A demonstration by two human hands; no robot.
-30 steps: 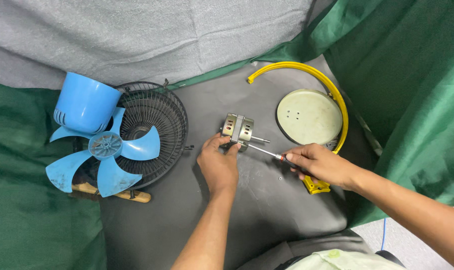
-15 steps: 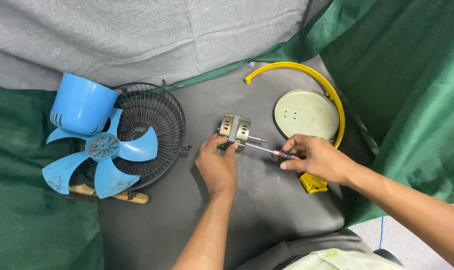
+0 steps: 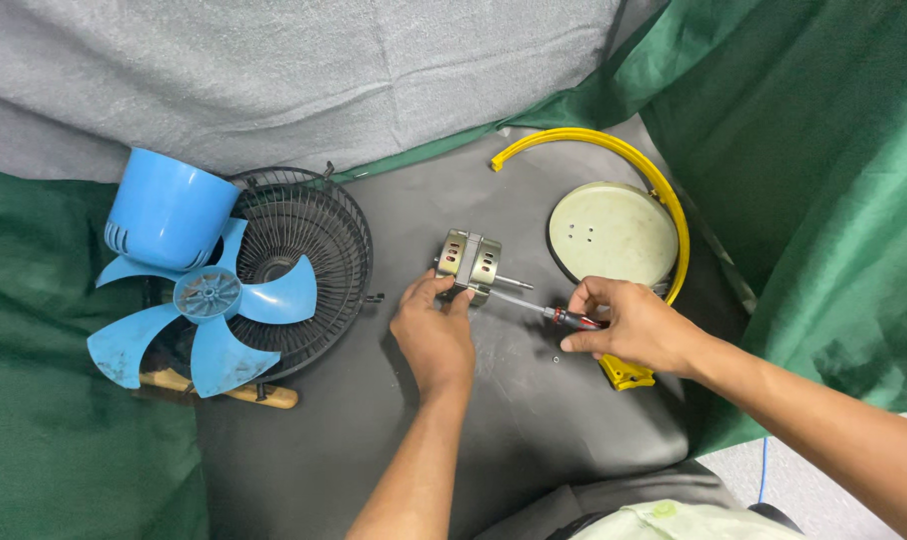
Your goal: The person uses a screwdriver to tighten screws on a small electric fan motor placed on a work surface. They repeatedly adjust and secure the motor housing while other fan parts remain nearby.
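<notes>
From the head camera, looking down, two bare hands work on a dark grey mat (image 3: 534,430).

The left hand (image 3: 434,335) pinches one small silver metal fan motor (image 3: 468,262) with its thumb and fingertips and holds it steady. The motor sits in the middle of the mat, with a thin metal rod sticking out of its right side.

The right hand (image 3: 639,328) is closed around one screwdriver with a red and black handle (image 3: 572,319). Its thin metal shaft points left and up, and the tip reaches the bottom edge of the motor.

On the left there is one round black wire fan guard (image 3: 319,235). One blue plastic fan blade with five wings (image 3: 207,296) lies on top of it. One blue plastic cup-shaped cover (image 3: 169,212) rests just above the blade, touching it. One wooden stick (image 3: 259,394) pokes out from under the guard.

On the right lies one pale round plastic disc (image 3: 614,232) with three small holes. One curved yellow plastic ring piece (image 3: 614,150) bends around it. One small yellow block (image 3: 627,373) sits just under the right hand.

Green cloth (image 3: 824,200) covers both sides, and grey cloth (image 3: 274,70) lies across the top.
</notes>
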